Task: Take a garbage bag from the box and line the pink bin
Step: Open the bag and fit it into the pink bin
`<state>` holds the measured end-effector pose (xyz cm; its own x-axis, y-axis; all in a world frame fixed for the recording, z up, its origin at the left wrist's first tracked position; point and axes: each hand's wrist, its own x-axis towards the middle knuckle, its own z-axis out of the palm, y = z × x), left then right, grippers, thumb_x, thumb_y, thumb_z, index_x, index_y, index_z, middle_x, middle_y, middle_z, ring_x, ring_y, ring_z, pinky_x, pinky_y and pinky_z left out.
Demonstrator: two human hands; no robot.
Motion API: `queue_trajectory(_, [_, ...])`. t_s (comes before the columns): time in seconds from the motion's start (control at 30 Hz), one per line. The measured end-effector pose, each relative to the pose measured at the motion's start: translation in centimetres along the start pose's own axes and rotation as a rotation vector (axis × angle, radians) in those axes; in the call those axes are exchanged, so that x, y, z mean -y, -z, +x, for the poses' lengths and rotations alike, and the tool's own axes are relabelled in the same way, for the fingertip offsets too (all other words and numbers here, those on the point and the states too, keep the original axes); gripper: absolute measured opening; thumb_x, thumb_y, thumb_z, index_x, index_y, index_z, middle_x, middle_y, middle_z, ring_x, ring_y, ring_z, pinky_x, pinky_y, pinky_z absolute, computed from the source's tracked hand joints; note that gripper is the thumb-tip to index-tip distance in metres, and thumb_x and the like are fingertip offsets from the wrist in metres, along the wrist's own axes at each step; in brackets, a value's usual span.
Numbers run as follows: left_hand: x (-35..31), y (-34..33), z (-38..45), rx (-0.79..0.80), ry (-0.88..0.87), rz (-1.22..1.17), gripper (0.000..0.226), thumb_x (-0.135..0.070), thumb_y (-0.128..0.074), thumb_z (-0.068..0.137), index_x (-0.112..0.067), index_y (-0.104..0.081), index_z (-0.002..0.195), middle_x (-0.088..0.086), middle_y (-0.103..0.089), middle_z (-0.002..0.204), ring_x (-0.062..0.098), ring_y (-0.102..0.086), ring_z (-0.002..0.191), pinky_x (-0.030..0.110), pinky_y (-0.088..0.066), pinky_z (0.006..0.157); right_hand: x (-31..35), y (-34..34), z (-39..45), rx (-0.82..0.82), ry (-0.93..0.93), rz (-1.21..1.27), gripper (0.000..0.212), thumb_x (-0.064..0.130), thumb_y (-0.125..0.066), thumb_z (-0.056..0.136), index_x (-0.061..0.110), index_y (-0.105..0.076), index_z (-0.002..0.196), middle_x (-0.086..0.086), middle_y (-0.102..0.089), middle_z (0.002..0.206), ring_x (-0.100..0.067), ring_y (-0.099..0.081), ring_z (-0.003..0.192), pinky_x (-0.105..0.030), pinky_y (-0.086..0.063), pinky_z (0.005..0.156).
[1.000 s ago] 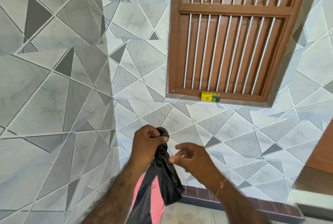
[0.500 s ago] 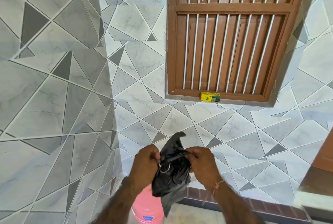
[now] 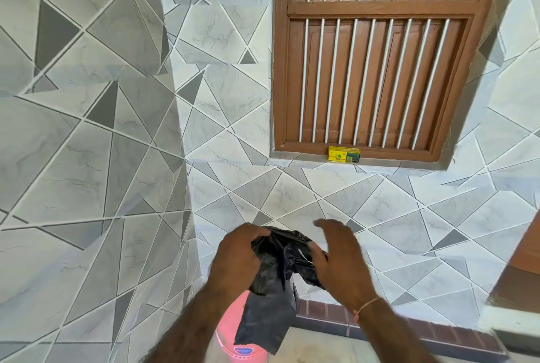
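A crumpled black garbage bag hangs between my two hands at the lower middle of the head view. My left hand grips its upper left edge. On the bag's right side, my right hand pinches the plastic with the thumb while the fingers are spread above. Below the bag stands the pink bin on the floor in the wall corner, mostly hidden by the bag and my left forearm. The yellow and green garbage bag box rests on the window sill above.
A brown wooden window with white bars fills the upper right. Tiled walls meet in a corner just left of the bin. A dark brick skirting runs along the floor. A brown wooden surface juts in at the right edge.
One second ago only my left hand held the bag, dangling. My right hand then took hold of it, and both hands now pull the bunched plastic apart a little lower.
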<state>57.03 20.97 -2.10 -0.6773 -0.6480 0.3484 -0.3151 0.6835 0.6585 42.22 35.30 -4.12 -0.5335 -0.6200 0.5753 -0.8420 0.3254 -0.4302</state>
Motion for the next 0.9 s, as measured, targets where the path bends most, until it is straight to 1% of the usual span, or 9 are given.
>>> queue_trajectory(0.07, [-0.7,0.1,0.0,0.036,-0.042,-0.019,0.049,0.011,-0.046,0.083,-0.026,-0.067,0.107,-0.010,-0.065,0.111,0.010,-0.059,0.104,0.014,-0.042,0.096,2.5,-0.6,0.8,0.079,0.141,0.114,0.040,0.032,-0.058,0.086,0.024,-0.052,0.124,0.002,-0.057,0.125,-0.016,-0.047,0.114,-0.033,-0.039,0.099])
queue_trajectory(0.17, [-1.5,0.7,-0.1,0.066,-0.072,-0.085,0.042,0.004,-0.044,0.085,-0.027,-0.070,0.100,-0.013,-0.065,0.102,0.005,-0.058,0.097,0.003,-0.038,0.090,3.7,-1.2,2.3,0.269,0.098,0.215,0.029,0.024,-0.052,0.087,0.032,-0.055,0.115,0.000,-0.066,0.111,-0.018,-0.058,0.101,-0.035,-0.047,0.091])
queue_trajectory(0.23, [-0.9,1.4,-0.2,0.075,-0.114,-0.055,0.030,-0.012,-0.049,0.084,-0.030,-0.070,0.097,-0.014,-0.068,0.100,0.005,-0.061,0.096,0.014,-0.046,0.091,3.1,-1.1,3.1,0.299,0.004,0.243,0.020,0.017,-0.049,0.085,0.030,-0.060,0.095,-0.001,-0.071,0.089,-0.020,-0.063,0.084,-0.039,-0.053,0.080])
queue_trajectory(0.37, [1.2,3.2,-0.4,0.252,-0.225,0.510,0.029,-0.021,-0.058,0.086,-0.032,-0.062,0.112,-0.005,-0.065,0.113,0.021,-0.062,0.103,0.030,-0.048,0.087,1.5,-0.5,3.8,0.252,-0.065,0.127,0.023,0.009,-0.046,0.084,0.028,-0.057,0.092,-0.005,-0.070,0.081,-0.027,-0.063,0.077,-0.038,-0.052,0.074])
queue_trajectory(0.5, [4.0,4.6,-1.1,0.232,-0.027,0.841,0.029,-0.013,-0.050,0.090,-0.020,-0.060,0.116,0.004,-0.064,0.118,0.026,-0.062,0.108,0.033,-0.047,0.090,1.0,0.8,2.5,0.303,-0.052,0.010,0.009,0.014,-0.041,0.091,0.023,-0.042,0.093,-0.007,-0.060,0.070,-0.033,-0.057,0.069,-0.041,-0.046,0.064])
queue_trajectory(0.57, [5.0,4.7,-1.0,0.129,0.125,0.688,0.028,-0.015,-0.047,0.090,-0.022,-0.063,0.112,0.001,-0.066,0.117,0.023,-0.063,0.107,0.030,-0.047,0.091,1.2,1.1,1.7,0.308,-0.034,0.047,0.014,0.011,-0.039,0.089,0.024,-0.035,0.085,-0.006,-0.055,0.064,-0.033,-0.051,0.063,-0.044,-0.045,0.060])
queue_trajectory(0.67, [2.8,2.1,-2.2,-0.045,0.393,0.033,0.013,-0.027,-0.058,0.089,-0.025,-0.060,0.102,-0.001,-0.071,0.091,0.020,-0.067,0.082,0.032,-0.052,0.079,1.9,0.9,1.3,0.244,-0.066,0.158,0.022,0.004,-0.037,0.088,0.025,-0.034,0.083,0.000,-0.047,0.057,-0.026,-0.040,0.055,-0.042,-0.040,0.055])
queue_trajectory(0.8, [-1.5,-3.1,-5.0,0.023,0.664,-0.610,0.052,-0.045,-0.069,0.082,-0.027,-0.035,0.117,-0.002,-0.060,0.089,0.017,-0.063,0.081,0.033,-0.051,0.073,3.3,0.3,1.5,0.089,-0.265,0.418,0.021,0.004,-0.045,0.091,0.024,-0.040,0.087,0.000,-0.056,0.057,-0.017,-0.041,0.049,-0.019,-0.033,0.045])
queue_trajectory(0.9, [-1.6,-4.3,-4.4,-0.009,0.610,-0.754,0.023,-0.030,-0.070,0.085,-0.018,-0.060,0.102,0.001,-0.069,0.090,0.015,-0.067,0.076,0.033,-0.056,0.072,3.0,-0.4,0.9,0.056,-0.354,0.471,0.015,0.008,-0.051,0.091,0.020,-0.043,0.088,0.000,-0.061,0.060,-0.017,-0.048,0.051,-0.019,-0.038,0.046])
